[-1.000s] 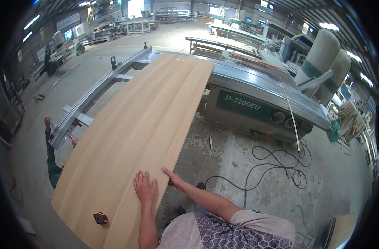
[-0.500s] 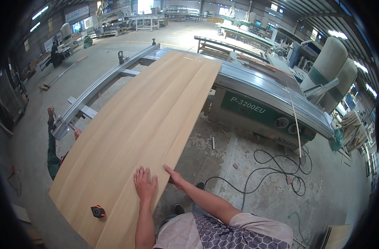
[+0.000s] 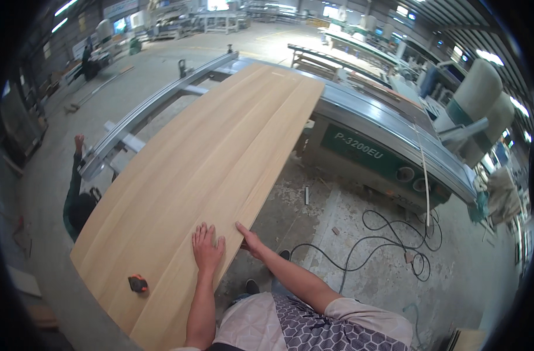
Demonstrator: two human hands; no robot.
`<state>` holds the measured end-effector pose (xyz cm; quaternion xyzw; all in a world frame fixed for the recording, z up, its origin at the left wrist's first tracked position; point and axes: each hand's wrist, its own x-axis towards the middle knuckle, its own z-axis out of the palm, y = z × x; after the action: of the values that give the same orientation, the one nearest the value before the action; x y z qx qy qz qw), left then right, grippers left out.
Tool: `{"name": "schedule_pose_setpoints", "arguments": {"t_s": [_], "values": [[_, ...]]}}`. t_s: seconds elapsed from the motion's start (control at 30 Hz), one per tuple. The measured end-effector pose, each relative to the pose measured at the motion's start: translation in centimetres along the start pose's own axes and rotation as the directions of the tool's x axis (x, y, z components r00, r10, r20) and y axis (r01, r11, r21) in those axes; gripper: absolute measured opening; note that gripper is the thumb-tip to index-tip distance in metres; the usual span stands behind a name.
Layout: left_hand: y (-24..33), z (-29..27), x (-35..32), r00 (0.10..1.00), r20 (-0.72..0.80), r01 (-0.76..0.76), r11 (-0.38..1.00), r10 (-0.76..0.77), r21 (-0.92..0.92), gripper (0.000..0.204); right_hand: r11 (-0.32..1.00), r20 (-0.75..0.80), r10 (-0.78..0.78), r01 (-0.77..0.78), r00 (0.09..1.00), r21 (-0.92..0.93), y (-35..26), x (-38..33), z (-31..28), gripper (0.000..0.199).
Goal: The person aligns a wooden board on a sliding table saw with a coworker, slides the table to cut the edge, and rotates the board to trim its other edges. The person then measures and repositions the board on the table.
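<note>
A long, light wood-grain panel (image 3: 220,158) stretches from near my body to the metal table of a large saw machine (image 3: 360,158). My left hand (image 3: 208,251) lies flat on its top face, fingers extended, close to the right edge. Just right of it, my right hand (image 3: 253,242) grips that edge, thumb on top and the other fingers hidden underneath. An orange and black tape measure (image 3: 137,284) rests on the panel's near left part, touched by neither hand.
Beyond the panel's left edge, a co-worker (image 3: 80,207) is low beside the aluminium side frame (image 3: 135,120), one arm raised. A black cable (image 3: 360,241) loops over the floor at right. A thin strip (image 3: 424,175) leans against the machine.
The view has shifted slightly. The co-worker's head has come into sight past the panel edge, and one of their hands no longer shows. My hands keep their places on the panel.
</note>
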<state>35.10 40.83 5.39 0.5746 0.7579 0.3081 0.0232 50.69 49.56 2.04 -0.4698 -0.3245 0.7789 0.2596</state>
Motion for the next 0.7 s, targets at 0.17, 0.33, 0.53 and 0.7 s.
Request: {"name": "schedule_pose_setpoints", "arguments": {"t_s": [0.17, 0.33, 0.53, 0.7], "values": [[0.2, -0.2, 0.3, 0.999, -0.037, -0.004, 1.0, 0.004, -0.008, 0.049, 1.0, 0.045, 0.021, -0.02, 0.999, -0.013, 1.0, 1.7, -0.8, 0.077], [0.3, -0.1, 0.0, 1.0, -0.026, 0.0, 1.0, -0.001, -0.026, 0.051, 0.998, 0.082, -0.016, 0.011, 0.996, 0.067, 0.5, 0.6, -0.5, 0.072], [0.0, -0.4, -0.5, 0.999, -0.041, 0.008, 0.999, -0.01, -0.045, 0.052, 1.0, 0.138, -0.003, 0.0, 0.99, 0.02, 0.5, 0.4, -0.2, 0.073], [0.3, -0.5, -0.3, 1.0, -0.03, 0.003, 0.999, -0.004, -0.033, 0.051, 0.999, 0.133, -0.022, 0.018, 0.991, 0.029, 0.5, 0.7, -0.5, 0.079]]}}
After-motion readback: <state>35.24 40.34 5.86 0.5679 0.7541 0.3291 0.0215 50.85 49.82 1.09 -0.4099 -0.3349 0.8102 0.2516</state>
